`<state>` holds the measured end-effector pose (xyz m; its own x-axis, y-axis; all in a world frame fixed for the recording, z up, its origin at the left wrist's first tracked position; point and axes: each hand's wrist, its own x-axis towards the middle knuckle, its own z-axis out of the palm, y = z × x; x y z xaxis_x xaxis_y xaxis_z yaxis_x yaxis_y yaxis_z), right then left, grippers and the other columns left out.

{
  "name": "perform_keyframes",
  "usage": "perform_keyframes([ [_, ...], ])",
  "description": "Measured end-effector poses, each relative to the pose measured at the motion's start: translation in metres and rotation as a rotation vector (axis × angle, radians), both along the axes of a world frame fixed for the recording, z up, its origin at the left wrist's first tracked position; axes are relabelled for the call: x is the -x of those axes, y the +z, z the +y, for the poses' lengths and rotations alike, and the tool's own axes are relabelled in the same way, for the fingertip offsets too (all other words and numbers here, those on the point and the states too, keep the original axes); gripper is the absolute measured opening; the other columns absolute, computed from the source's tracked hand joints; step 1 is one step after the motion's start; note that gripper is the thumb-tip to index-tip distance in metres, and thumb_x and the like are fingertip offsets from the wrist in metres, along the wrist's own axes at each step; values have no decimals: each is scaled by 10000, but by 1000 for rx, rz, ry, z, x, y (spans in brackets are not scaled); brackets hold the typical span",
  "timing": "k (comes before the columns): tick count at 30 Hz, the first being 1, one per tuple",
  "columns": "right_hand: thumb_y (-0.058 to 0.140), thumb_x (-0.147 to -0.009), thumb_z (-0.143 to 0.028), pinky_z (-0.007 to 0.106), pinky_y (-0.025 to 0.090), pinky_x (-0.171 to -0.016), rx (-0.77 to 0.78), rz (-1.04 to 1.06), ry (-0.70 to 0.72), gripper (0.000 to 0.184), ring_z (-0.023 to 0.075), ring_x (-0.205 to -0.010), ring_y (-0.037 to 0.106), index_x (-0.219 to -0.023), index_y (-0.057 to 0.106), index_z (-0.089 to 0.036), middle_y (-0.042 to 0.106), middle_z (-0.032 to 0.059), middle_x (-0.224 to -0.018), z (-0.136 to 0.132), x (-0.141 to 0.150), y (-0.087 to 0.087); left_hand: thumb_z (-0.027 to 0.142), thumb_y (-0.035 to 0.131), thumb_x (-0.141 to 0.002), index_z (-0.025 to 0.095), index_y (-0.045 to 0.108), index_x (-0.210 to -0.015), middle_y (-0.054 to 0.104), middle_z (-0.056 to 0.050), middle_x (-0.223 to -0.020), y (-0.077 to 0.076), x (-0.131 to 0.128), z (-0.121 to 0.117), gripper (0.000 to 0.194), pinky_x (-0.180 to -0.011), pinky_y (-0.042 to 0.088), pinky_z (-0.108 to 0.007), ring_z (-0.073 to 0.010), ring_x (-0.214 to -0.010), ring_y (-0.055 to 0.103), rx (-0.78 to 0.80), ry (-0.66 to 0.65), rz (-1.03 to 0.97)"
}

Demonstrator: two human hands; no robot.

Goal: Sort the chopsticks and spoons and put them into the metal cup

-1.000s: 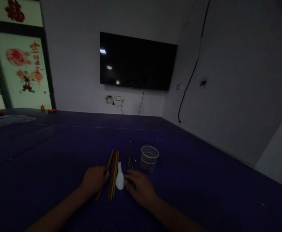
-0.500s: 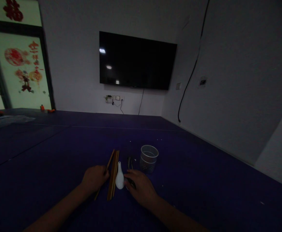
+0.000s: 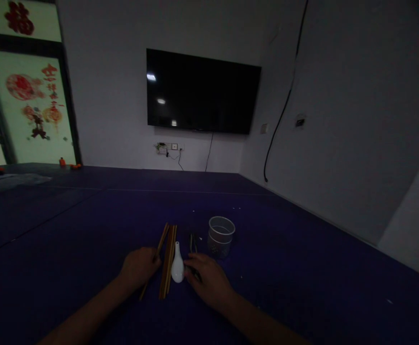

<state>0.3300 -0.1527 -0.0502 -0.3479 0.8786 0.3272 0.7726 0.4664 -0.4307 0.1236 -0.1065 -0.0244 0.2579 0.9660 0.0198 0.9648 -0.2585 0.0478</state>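
My left hand (image 3: 140, 266) is closed round wooden chopsticks (image 3: 162, 238), which slant up past the fingers and show again below them. Just to its right, several more chopsticks (image 3: 168, 268) lie side by side in a bundle on the purple surface. A white soup spoon (image 3: 177, 268) rests against that bundle, bowl toward me. My right hand (image 3: 207, 278) curls over dark, shiny utensils (image 3: 192, 242) with thin handles; their kind is hard to make out in the dim light. Its fingertips are close beside the spoon's bowl. Behind this hand stands a metal cup with small holes (image 3: 221, 237).
The purple surface (image 3: 87, 230) stretches to the wall, with small white bits scattered on it. A black television (image 3: 204, 91) hangs on the wall above sockets. A clear plastic sheet (image 3: 15, 181) and small orange objects (image 3: 62, 162) lie far left. A cable (image 3: 279, 120) hangs at right.
The chopsticks in my left hand have shifted slightly, and two tips now show at their upper end. My right hand and the other objects look nearly the same.
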Motion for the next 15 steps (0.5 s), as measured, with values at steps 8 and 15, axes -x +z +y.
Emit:
perform_keyframes([
  [8,499,-883,-280,345,382,-991,7,16,5,300,209,-1151,533,-1141,642,-225,595,68,-1244,2,-1,-4,275,342,-866,161,634,-864,702,-102,-900,-1,0,-1,314,-724,468,-308,-229,-844,666,-14,-3,-14],
  [15,505,-876,-272,333,391,-980,14,14,3,298,207,-1144,539,-1135,646,-225,597,67,-1240,1,0,-2,277,353,-864,168,635,-869,703,-88,-882,-1,0,-1,303,-728,462,-301,-222,-846,662,-4,8,-11],
])
